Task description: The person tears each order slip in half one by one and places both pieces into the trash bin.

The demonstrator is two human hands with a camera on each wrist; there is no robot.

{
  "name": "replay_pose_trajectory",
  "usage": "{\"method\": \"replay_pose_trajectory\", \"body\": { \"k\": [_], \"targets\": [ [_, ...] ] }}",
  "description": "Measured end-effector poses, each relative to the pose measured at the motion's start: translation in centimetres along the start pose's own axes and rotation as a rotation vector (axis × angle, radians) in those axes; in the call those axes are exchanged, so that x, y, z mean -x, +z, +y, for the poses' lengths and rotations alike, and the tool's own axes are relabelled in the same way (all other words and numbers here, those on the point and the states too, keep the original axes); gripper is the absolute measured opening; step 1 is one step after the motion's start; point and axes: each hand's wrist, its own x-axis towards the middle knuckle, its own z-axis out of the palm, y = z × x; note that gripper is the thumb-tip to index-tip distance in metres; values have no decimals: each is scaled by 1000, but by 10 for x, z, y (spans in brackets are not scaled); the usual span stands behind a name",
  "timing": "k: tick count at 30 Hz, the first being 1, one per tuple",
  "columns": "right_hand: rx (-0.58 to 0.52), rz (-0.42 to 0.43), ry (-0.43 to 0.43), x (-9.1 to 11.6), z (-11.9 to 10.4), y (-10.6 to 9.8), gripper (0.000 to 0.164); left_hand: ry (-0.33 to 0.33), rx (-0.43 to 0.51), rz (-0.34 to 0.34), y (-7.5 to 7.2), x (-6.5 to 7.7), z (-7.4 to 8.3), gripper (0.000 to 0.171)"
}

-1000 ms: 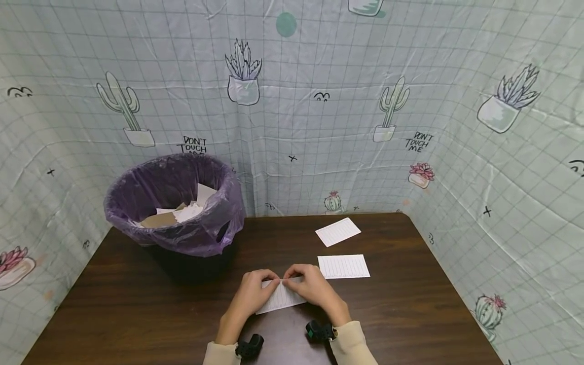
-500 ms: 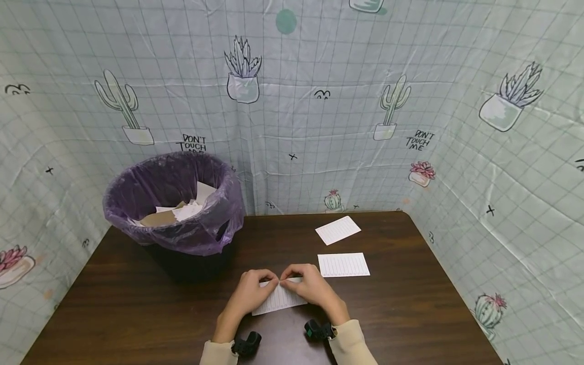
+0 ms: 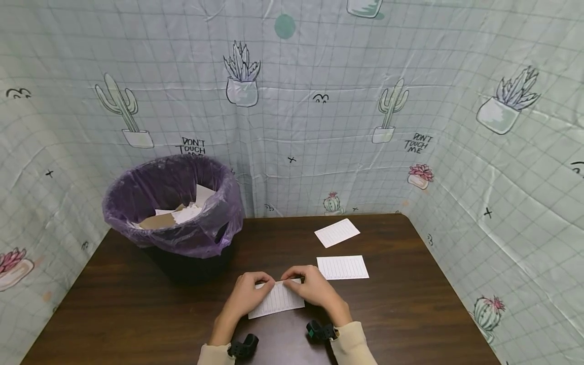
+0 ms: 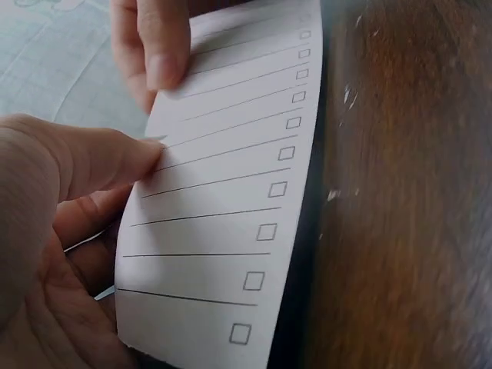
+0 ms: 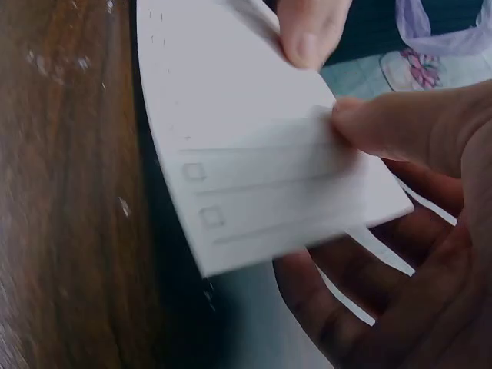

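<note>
A white checklist card [image 3: 278, 301], printed with ruled lines and small square boxes, is held just above the table by both hands. My left hand [image 3: 246, 294] pinches its far long edge between thumb and curled fingers. Close beside it, my right hand [image 3: 311, 287] pinches the same edge. In the left wrist view a small nick shows in the card [image 4: 223, 177] at the edge, between the two thumbs. The right wrist view has the card [image 5: 254, 138] bending slightly under the right thumb [image 5: 400, 127]; its print is partly blurred there.
Two similar cards lie at the back right: one lined card [image 3: 343, 267] and, behind it, another [image 3: 337, 233] set askew. A dark bin with a purple liner [image 3: 219, 223] stands at left, holding paper scraps [image 3: 184, 214]. Patterned cloth [image 3: 292, 126] hangs behind the wooden table [image 3: 401, 314].
The left hand has shifted slightly left and toward the body, and the card with it. The thumbs are a little farther apart. Both hands keep their pinch on the edge.
</note>
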Motion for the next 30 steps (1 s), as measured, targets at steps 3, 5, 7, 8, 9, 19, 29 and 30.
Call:
{"method": "replay_pose_trajectory", "body": {
  "k": [3, 5, 7, 8, 9, 19, 29, 30],
  "targets": [
    [10, 45, 15, 0, 2, -4, 7, -20, 6, 32, -3, 0, -2, 9],
    [16, 75, 24, 1, 5, -6, 6, -21, 13, 51, -5, 0, -3, 9],
    [25, 100, 32, 1, 8, -9, 6, -20, 18, 61, -7, 1, -4, 8],
    [30, 114, 40, 1, 9, -10, 5, -24, 23, 62, -9, 1, -5, 8],
    [35, 128, 49, 1, 11, -11, 5, -27, 30, 64, -10, 2, -6, 7],
    [30, 180, 93, 1, 21, -15, 7, -102, -2, 90, -18, 7, -15, 7],
    [30, 185, 141, 2, 24, -9, 5, -117, -7, 131, -19, 8, -15, 8],
    [27, 185, 147, 2, 24, -9, 5, -117, -5, 133, -19, 8, -15, 8]
  ]
}}
